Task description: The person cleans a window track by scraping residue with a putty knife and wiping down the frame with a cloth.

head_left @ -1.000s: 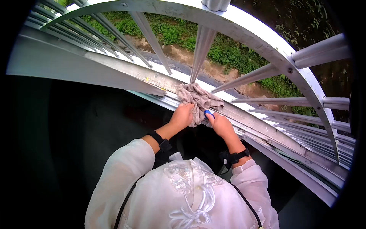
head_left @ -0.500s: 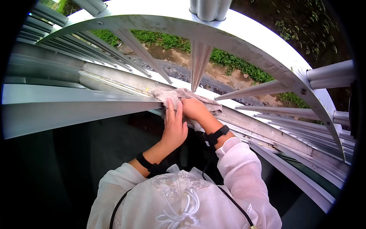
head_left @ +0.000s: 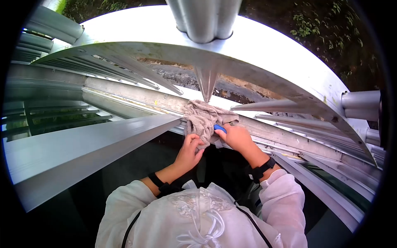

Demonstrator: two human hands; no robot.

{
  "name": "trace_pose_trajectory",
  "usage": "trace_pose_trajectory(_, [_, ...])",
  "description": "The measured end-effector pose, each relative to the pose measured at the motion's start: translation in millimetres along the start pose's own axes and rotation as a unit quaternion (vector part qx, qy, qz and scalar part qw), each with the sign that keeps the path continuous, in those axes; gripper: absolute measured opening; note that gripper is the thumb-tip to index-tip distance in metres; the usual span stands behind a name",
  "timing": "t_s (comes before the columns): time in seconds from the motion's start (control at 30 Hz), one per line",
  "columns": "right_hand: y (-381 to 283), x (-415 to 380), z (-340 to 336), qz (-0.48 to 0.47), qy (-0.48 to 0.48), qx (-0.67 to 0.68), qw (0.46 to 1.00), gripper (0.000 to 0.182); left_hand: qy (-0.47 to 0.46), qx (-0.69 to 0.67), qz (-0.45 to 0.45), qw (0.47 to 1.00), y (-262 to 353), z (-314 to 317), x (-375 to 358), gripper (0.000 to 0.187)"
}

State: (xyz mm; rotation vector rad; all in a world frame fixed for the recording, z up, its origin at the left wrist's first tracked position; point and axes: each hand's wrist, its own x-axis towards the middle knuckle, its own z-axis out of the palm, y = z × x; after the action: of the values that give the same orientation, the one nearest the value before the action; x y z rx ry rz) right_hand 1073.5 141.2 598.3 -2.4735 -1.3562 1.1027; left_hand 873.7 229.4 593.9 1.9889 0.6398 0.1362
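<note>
A crumpled grey-pink cloth (head_left: 202,120) lies over the metal window track (head_left: 136,99), at the end of the sliding frame bar. My left hand (head_left: 190,153) pinches the cloth's lower edge between thumb and fingers. To the right of it, my right hand (head_left: 237,136) is closed around a blue object (head_left: 220,128), only part of which shows against the cloth. What the blue object is exactly is hidden by the fingers.
White metal railing bars (head_left: 269,105) and a curved rail (head_left: 264,49) rise beyond the track. A thick frame bar (head_left: 95,136) crosses the left side. Another frame bar (head_left: 318,190) slants down at the right. Ground and plants lie outside, below.
The right hand has moved right and down, and a blue object now shows in it. The cloth is more bunched, with my left hand lower on its edge. The view has shifted.
</note>
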Motion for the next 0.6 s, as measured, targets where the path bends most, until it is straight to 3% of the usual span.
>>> trace_pose_trajectory(0.07, [4, -2, 22, -0.008, 0.011, 0.03, 0.999, 0.051, 0.032, -0.027, 0.043, 0.998, 4, -1, 2, 0.022])
trace_pose_trajectory(0.13, [0, 8, 39, -0.025, 0.06, 0.172, 0.983, 0.05, 0.058, -0.017, 0.099, 0.993, 16, -10, 5, 0.021])
trace_pose_trajectory(0.17, [-8, 16, 38, -0.033, 0.028, 0.198, 0.979, 0.044, 0.078, -0.021, 0.106, 0.991, 20, -12, 6, 0.021])
trace_pose_trajectory(0.3, [-48, 61, 36, -0.108, 0.078, 0.193, 0.972, 0.031, 0.168, 0.016, 0.12, 0.978, 25, -27, 20, 0.029])
trace_pose_trajectory(0.33, [-56, 75, 28, -0.131, 0.051, 0.126, 0.982, 0.026, 0.174, 0.013, 0.107, 0.979, 25, -30, 23, 0.035])
trace_pose_trajectory(0.47, [-68, 102, 8, -0.209, -0.035, -0.051, 0.976, 0.021, 0.103, 0.048, 0.08, 0.99, 32, -21, 13, 0.061])
trace_pose_trajectory(0.53, [-61, 107, 18, -0.215, -0.036, -0.059, 0.974, 0.023, 0.11, 0.052, 0.083, 0.989, 34, -16, 10, 0.06])
trace_pose_trajectory(0.6, [-49, 100, 28, -0.181, 0.052, 0.069, 0.98, 0.03, 0.116, 0.061, 0.072, 0.989, 25, -14, 8, 0.06])
